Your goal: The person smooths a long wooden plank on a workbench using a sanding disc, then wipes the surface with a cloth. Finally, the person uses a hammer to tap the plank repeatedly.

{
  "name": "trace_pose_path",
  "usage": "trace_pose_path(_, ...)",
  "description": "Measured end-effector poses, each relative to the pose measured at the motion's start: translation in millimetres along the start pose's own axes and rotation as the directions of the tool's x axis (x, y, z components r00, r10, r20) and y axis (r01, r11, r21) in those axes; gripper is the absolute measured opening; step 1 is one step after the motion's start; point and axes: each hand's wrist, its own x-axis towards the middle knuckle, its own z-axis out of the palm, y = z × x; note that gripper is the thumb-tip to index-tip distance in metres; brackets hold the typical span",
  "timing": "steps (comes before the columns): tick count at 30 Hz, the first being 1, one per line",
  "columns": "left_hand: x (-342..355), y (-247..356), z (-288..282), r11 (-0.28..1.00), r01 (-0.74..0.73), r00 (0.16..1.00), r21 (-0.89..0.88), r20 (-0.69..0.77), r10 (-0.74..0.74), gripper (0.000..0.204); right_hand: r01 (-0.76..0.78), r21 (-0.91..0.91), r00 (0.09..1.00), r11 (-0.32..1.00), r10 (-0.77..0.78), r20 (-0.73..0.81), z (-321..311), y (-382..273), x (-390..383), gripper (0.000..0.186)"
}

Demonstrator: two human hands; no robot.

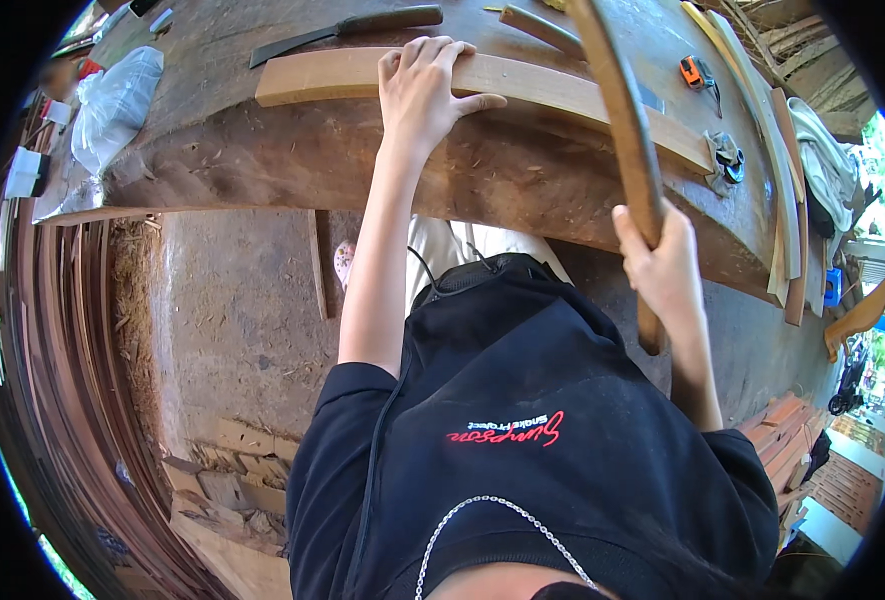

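Observation:
My left hand (423, 95) grips a long pale wooden board (533, 82) that lies across the workbench. Its fingers curl over the far edge, and the thumb stretches along the near edge. In my right hand (668, 262) is a long wooden handle (625, 130), held near its lower end with the fingers wrapped round it. The handle slants up across the board's right part; its top runs out of view, so what it carries there is hidden. At the board's right end sits a metal clamp-like piece with a grey rag (726, 160).
On the bench (293, 165) lie a wooden-handled flat blade (348, 32), another wooden handle (543, 30) and an orange tape measure (698, 72). A clear plastic bag (115, 100) sits at the left corner. Long planks (763, 150) line the right edge; stacked timber (73, 400) stands left.

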Motion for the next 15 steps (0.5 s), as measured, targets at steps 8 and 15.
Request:
trace_pose_path(8,6,0,-1,1.000,-0.005,1.000,0.002,-0.010,0.005,0.068,-0.037,-0.067,0.999,0.997,0.038,0.014,-9,5,7,0.022)
trace_pose_path(15,1,1,0,1.000,-0.023,0.999,-0.005,-0.035,0.022,0.067,-0.076,-0.138,0.988,0.988,0.093,0.123,18,25,1,0.025)
